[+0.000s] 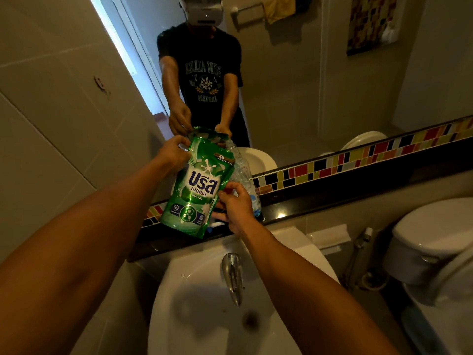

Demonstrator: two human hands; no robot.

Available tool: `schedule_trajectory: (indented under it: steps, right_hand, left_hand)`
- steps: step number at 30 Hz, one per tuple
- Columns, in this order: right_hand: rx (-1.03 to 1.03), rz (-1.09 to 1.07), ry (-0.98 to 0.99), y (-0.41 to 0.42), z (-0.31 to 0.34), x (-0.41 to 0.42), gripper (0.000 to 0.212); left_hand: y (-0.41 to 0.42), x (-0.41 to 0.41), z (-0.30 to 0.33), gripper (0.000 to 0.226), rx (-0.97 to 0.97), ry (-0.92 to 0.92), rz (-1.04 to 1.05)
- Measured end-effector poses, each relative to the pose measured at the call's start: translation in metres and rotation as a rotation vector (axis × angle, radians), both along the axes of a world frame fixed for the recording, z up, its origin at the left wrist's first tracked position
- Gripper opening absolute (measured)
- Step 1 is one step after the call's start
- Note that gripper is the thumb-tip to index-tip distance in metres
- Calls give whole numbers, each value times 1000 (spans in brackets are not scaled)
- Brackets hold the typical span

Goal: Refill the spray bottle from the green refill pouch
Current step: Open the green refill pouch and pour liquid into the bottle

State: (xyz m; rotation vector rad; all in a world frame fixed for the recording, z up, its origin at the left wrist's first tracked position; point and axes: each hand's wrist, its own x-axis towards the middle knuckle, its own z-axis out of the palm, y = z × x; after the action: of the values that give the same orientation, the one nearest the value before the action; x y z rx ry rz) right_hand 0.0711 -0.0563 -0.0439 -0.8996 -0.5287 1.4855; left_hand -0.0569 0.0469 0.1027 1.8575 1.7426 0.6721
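Left hand [172, 154], right hand [234, 206], tilted green pouch [198, 185]

Bare forearms; dark printed T-shirt [204, 73]; headset [202, 8].

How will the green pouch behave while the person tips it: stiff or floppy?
Probably floppy: the green pouch is thin glossy film, and the left hand and right hand both hold it. Its bulging lower part suggests weight there. The shiny surface may be slippery.
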Motion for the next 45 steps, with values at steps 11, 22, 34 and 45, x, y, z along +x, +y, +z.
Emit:
schedule_trajectory:
  steps: [11,22,34,45]
  right_hand:
    - [-2,-2,8,1,0,-5,18]
    - [0,-2,7,0,4,-5,19]
    - [1,1,14,-5,9,-6,21]
    - [0,2,22,-5,10,-7,20]
  left_hand:
    - [-1,-2,2,22,9,-13,-7]
    - [-1,-2,3,22,3,-5,-15]
    - [-1,-3,8,24,8,11,-17]
    - [-5,-1,13,22,1,18,-5]
